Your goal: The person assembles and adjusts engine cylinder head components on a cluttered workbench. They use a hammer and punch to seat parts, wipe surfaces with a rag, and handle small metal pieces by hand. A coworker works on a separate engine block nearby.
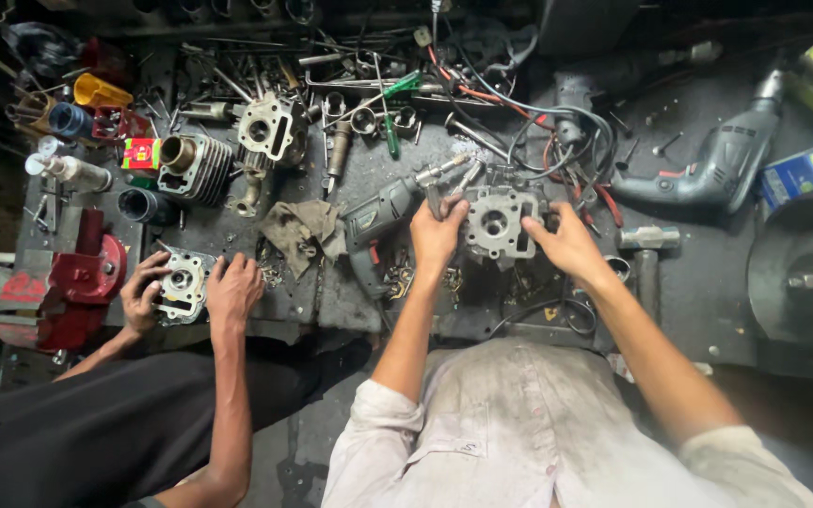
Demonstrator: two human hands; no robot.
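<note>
My left hand [437, 235] and my right hand [568, 246] grip a grey metal cylinder head [496, 223] from either side, on the dark, greasy workbench [708, 282]. The head lies flat, its round bore facing up. A grey-green electric drill [383, 214] lies just left of my left hand, its chuck pointing toward the head. A dirty rag [301, 230] lies left of that drill.
Another person's two hands [190, 292] hold a second cylinder head [181, 282] at the left. A finned cylinder [198, 167], a red vise [82, 282], wrenches, sockets and tangled cables crowd the back. A second drill [722, 165] and a round metal disc [806, 273] lie at right.
</note>
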